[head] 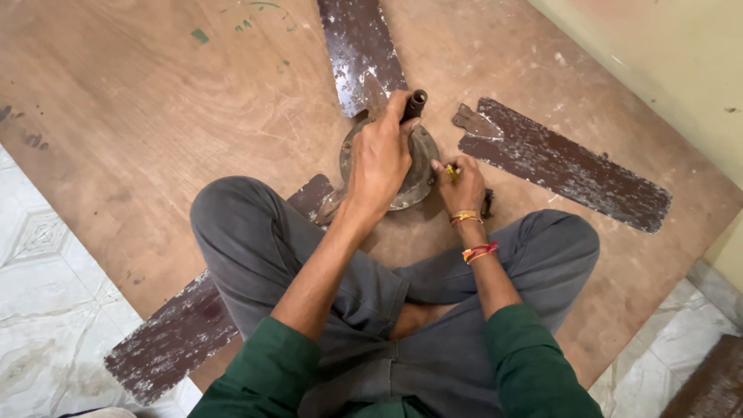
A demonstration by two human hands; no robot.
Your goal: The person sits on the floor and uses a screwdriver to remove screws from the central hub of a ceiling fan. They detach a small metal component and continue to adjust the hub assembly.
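I sit cross-legged on a brown wooden board [155, 139] with an old ceiling fan in front of me. My left hand [381, 155] grips the fan's dark centre shaft [416, 103] and rests over the round rusty motor housing [422, 166]. My right hand [462, 186] pinches a small yellow-handled tool against the housing's right edge; its tip is hidden. One worn brown blade [360, 50] points away from me, another [166, 340] runs under my left knee. A third blade [561, 162] lies detached to the right.
A small dark object [487, 203] lies on the board just right of my right wrist. White marble floor tiles [46, 294] border the board on the left and lower right. A pale yellow wall [665, 54] rises at the upper right.
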